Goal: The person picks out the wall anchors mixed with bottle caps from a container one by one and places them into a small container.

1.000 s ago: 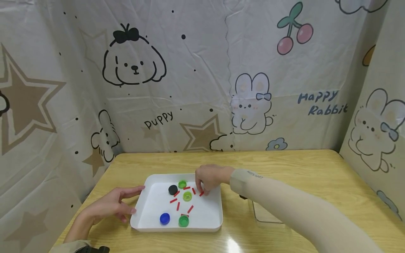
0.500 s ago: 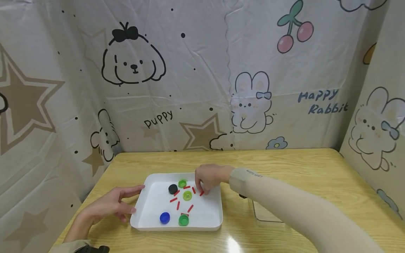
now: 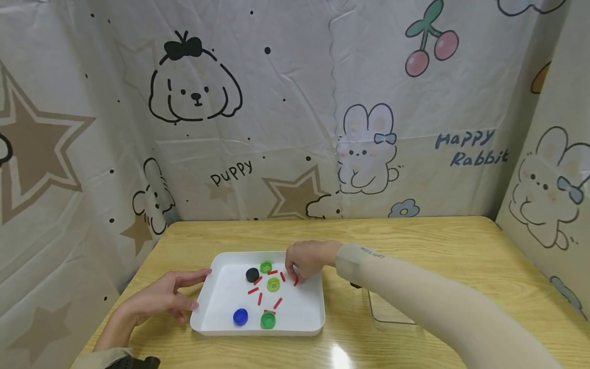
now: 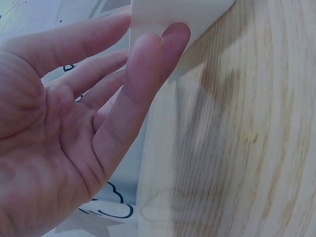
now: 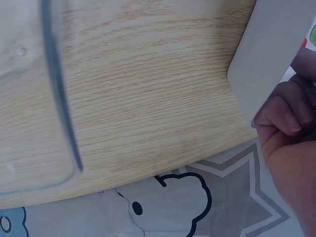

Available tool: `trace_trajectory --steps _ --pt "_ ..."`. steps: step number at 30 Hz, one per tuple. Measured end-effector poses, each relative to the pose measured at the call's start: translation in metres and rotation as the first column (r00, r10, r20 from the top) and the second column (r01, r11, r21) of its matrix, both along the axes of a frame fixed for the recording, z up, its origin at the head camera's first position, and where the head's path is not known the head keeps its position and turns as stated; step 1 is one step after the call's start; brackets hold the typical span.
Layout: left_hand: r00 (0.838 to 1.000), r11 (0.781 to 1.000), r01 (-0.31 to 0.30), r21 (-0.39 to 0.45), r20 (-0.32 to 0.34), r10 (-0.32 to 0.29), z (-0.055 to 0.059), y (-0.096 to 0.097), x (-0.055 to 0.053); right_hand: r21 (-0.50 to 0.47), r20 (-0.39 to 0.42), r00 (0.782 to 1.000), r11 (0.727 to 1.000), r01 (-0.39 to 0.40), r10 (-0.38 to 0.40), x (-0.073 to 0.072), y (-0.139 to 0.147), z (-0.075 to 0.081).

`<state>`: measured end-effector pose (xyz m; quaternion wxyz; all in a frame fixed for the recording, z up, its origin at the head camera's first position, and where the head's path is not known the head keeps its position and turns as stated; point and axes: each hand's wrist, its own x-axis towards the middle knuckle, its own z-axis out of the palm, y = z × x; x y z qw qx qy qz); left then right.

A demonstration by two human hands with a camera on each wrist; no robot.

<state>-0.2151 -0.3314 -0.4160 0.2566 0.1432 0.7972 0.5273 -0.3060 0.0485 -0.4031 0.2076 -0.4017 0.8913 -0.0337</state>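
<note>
Here's my left hand at the near side of things, its fingers spread and straight, index fingertip and thumb touching the left rim of the white tray on the tabletop. And over the back right corner goes my right hand — fingers curled down inside the tray, pinching a red strip at their tips. Seven more loose strips lie scattered across the tray's middle, mostly about a yellow-green cap. Just behind that sits a bright green cap, with a black cap near it on the left. Down at the front, a blue cap and a green cap stand side by side, slightly apart, one strip lying against the green one's far edge. Off to the right — a clear container, partly behind my sleeve; I can't quite make out its whole shape. Beyond the tabletop hangs a cartoon-printed cloth.
</note>
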Motion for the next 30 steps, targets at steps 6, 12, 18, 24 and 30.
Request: trace_trajectory --steps 6,12,18,24,30 --pt "1.000 1.000 -0.006 0.001 0.008 0.006 -0.001 0.000 -0.001 -0.005 0.012 1.000 1.000 -0.004 0.004 0.001 0.004 0.004" --pt "1.000 1.000 -0.005 0.003 0.012 0.005 -0.002 -0.001 -0.002 -0.044 0.032 0.999 0.999 -0.020 0.022 -0.002 0.006 0.009" --pt "1.000 1.000 -0.006 -0.004 0.008 0.006 -0.002 -0.001 -0.002 -0.096 0.029 0.999 0.995 -0.029 0.032 -0.004 0.008 0.017" --pt "1.000 1.000 -0.007 -0.008 0.009 0.007 -0.002 0.000 -0.001 -0.139 0.066 0.998 0.990 0.014 -0.005 -0.001 0.012 0.024" --pt "1.000 1.000 -0.015 -0.014 0.012 0.015 0.000 0.001 -0.001 -0.169 0.085 0.996 0.986 0.008 0.006 0.004 0.018 0.033"
